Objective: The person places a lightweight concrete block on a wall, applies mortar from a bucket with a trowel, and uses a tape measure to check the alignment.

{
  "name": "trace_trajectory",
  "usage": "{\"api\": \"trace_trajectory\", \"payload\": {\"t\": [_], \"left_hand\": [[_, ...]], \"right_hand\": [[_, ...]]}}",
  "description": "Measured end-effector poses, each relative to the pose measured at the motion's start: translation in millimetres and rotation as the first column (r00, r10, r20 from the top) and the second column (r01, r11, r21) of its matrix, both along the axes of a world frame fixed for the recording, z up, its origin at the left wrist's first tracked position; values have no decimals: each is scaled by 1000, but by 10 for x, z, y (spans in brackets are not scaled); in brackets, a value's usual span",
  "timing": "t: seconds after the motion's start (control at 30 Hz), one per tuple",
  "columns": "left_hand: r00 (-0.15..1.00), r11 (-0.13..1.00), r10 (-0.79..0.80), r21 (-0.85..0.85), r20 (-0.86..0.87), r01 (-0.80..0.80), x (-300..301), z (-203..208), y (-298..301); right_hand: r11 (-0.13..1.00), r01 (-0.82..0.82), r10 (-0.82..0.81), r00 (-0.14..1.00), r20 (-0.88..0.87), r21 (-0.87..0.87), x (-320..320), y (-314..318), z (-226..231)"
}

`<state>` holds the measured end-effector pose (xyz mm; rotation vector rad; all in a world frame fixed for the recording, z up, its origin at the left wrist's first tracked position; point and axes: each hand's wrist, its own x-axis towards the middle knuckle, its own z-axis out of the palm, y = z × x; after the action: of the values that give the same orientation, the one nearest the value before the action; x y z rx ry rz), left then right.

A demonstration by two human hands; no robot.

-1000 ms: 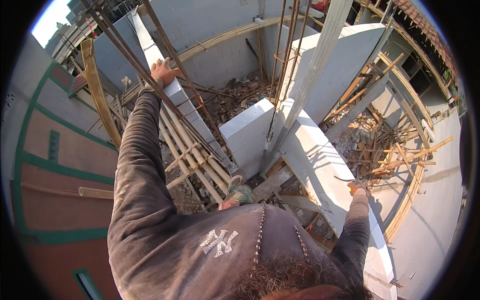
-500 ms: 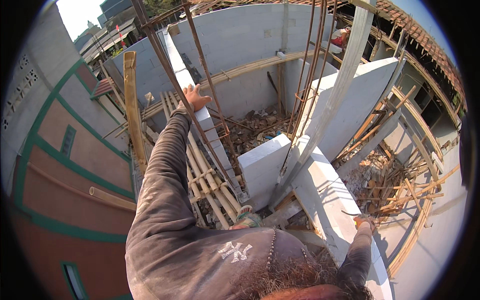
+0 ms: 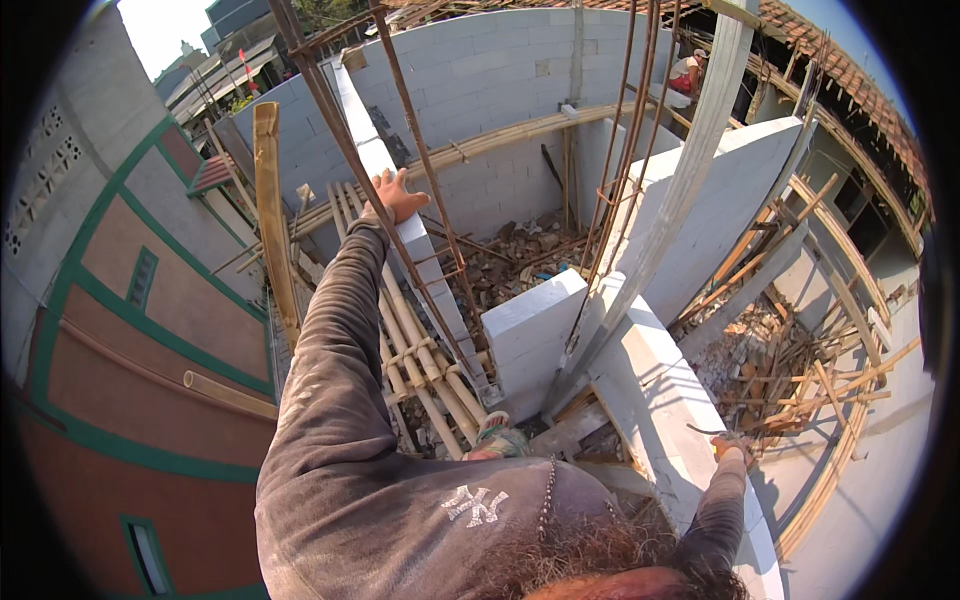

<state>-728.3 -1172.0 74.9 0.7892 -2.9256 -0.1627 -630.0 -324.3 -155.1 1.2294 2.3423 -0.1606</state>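
My left hand point(image 3: 400, 196) lies on the top of a narrow white block wall point(image 3: 374, 155), its fingers spread and nothing held. Rusty steel bars point(image 3: 345, 165) tied with stirrups rise beside that hand and pass in front of its wrist. At the lower right, my right hand point(image 3: 733, 446) is closed over the edge of another white block wall point(image 3: 655, 385). A thin curved metal piece point(image 3: 705, 430) sticks out of its fist to the left; the rest of that tool is hidden by the fingers.
Bamboo poles lashed into a scaffold point(image 3: 425, 365) run below my left arm. A grey upright plank point(image 3: 690, 165) and more steel bars point(image 3: 625, 150) stand ahead. Rubble point(image 3: 525, 245) covers the ground between walls. Another person point(image 3: 687, 75) crouches at the far right.
The view has shifted slightly, so most things sit a little further right. Both hands keep their places on the walls.
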Motion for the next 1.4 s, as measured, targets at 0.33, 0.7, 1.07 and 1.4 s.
{"api": "trace_trajectory", "payload": {"t": [0.33,0.7,1.07,1.4], "left_hand": [[1000,1000,-8,-4,-19,8,-11,-12,7],[999,1000,-12,-10,-30,12,-43,-43,-20],[1000,1000,15,5,-7,-14,19,9,23],[1000,1000,16,-2,-9,-16,-30,47,69]], "right_hand": [[990,-144,144,989,-19,0,113,-102,222],[999,-47,47,997,-54,1,63,-71,148],[977,-213,209,966,153,16,78,-274,419],[999,-7,3,992,-126,-32,66,-108,94]]}}
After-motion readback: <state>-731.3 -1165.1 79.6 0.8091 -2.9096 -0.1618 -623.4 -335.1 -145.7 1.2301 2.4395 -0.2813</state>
